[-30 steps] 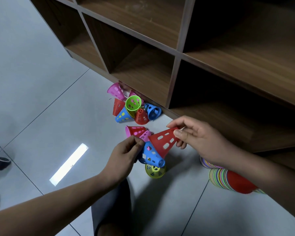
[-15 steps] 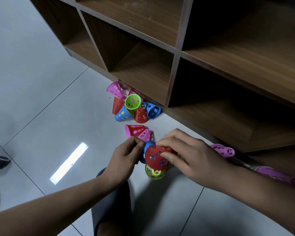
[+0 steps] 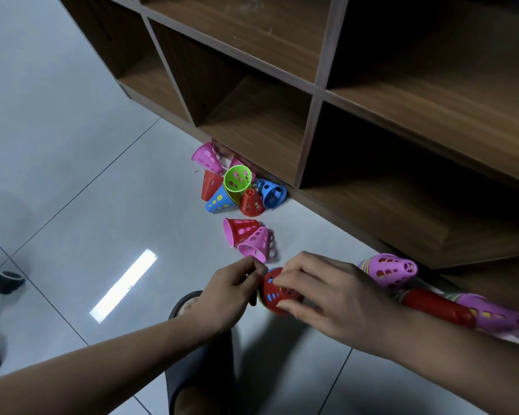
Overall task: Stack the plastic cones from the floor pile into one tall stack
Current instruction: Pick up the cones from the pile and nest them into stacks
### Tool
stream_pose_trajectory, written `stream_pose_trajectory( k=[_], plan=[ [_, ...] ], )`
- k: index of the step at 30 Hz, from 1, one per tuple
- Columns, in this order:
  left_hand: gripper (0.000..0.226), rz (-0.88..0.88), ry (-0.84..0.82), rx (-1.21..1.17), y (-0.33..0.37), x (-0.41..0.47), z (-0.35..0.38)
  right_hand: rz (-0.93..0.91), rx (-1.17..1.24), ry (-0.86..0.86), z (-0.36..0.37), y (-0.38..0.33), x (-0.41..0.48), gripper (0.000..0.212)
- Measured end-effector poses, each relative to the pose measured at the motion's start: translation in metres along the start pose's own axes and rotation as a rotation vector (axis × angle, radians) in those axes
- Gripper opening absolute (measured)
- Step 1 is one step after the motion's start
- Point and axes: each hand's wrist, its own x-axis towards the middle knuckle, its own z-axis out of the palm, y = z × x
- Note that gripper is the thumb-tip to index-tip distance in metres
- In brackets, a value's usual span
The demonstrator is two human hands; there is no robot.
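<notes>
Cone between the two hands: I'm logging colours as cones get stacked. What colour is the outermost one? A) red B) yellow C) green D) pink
A: the red cone sits between the left hand and the right hand, whose fingers curl round it, with blue showing through its holes.
</notes>
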Motion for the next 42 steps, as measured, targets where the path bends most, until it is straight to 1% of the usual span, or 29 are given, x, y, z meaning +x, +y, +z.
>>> stream_pose_trajectory(
  k=[3, 6, 8, 11, 14, 16, 20, 25, 29, 30, 32, 34, 35, 37, 39, 40, 41, 42],
  plan=[
    [0.021, -0.048, 0.052, 0.105, -0.012, 0.003, -0.004, 0.054, -0.036, -0.134, 0.019, 0.007, -0.008, 0.026],
    [0.017, -0.099, 0.071, 0.132, -0.018, 0.008, -0.008, 0.191, -0.061, -0.306, 0.042, 0.014, -0.013, 0.041],
    [0.014, -0.117, 0.075, 0.153, -0.021, 0.012, -0.010, 0.226, -0.103, -0.348, 0.054, 0.018, -0.013, 0.047],
    [0.011, -0.169, 0.073, 0.134, -0.023, 0.019, -0.010, 0.248, -0.181, -0.369, 0.069, 0.023, -0.008, 0.058],
    [0.020, -0.282, 0.027, 0.014, -0.024, 0.023, -0.004, 0.246, -0.249, -0.399, 0.079, 0.026, -0.002, 0.062],
    [0.024, -0.318, 0.013, -0.052, -0.026, 0.024, 0.000, 0.246, -0.292, -0.404, 0.080, 0.029, 0.002, 0.062],
    [0.020, -0.305, 0.037, -0.150, -0.032, 0.031, 0.005, 0.302, -0.326, -0.375, 0.072, 0.038, 0.008, 0.059],
    [0.016, -0.256, -0.050, -0.224, -0.027, 0.044, 0.010, 0.369, -0.370, -0.342, 0.058, 0.052, 0.017, 0.055],
    [0.029, -0.182, -0.170, -0.157, -0.017, 0.056, 0.006, 0.423, -0.427, -0.295, 0.046, 0.068, 0.026, 0.051],
    [0.029, -0.165, -0.174, -0.122, -0.014, 0.059, 0.004, 0.427, -0.444, -0.290, 0.042, 0.070, 0.029, 0.052],
    [0.023, -0.143, -0.124, -0.057, -0.010, 0.066, 0.002, 0.425, -0.460, -0.330, 0.038, 0.073, 0.033, 0.054],
    [0.015, -0.143, -0.033, -0.029, -0.010, 0.070, 0.001, 0.438, -0.428, -0.347, 0.032, 0.076, 0.039, 0.053],
    [0.015, -0.134, 0.017, -0.011, -0.010, 0.072, -0.001, 0.477, -0.362, -0.311, 0.030, 0.079, 0.043, 0.052],
    [0.022, -0.101, 0.077, 0.046, -0.013, 0.074, -0.006, 0.608, -0.115, -0.172, 0.027, 0.086, 0.057, 0.044],
    [0.032, -0.091, 0.077, 0.125, -0.015, 0.075, -0.012, 0.720, 0.112, -0.034, 0.029, 0.099, 0.082, 0.028],
    [0.036, -0.093, 0.079, 0.162, -0.017, 0.076, -0.015, 0.758, 0.177, -0.006, 0.033, 0.108, 0.096, 0.023],
    [0.039, -0.097, 0.086, 0.192, -0.018, 0.077, -0.018, 0.790, 0.214, -0.005, 0.038, 0.117, 0.108, 0.023],
    [0.040, -0.101, 0.094, 0.212, -0.019, 0.078, -0.020, 0.827, 0.241, -0.020, 0.043, 0.126, 0.121, 0.028]
  ],
)
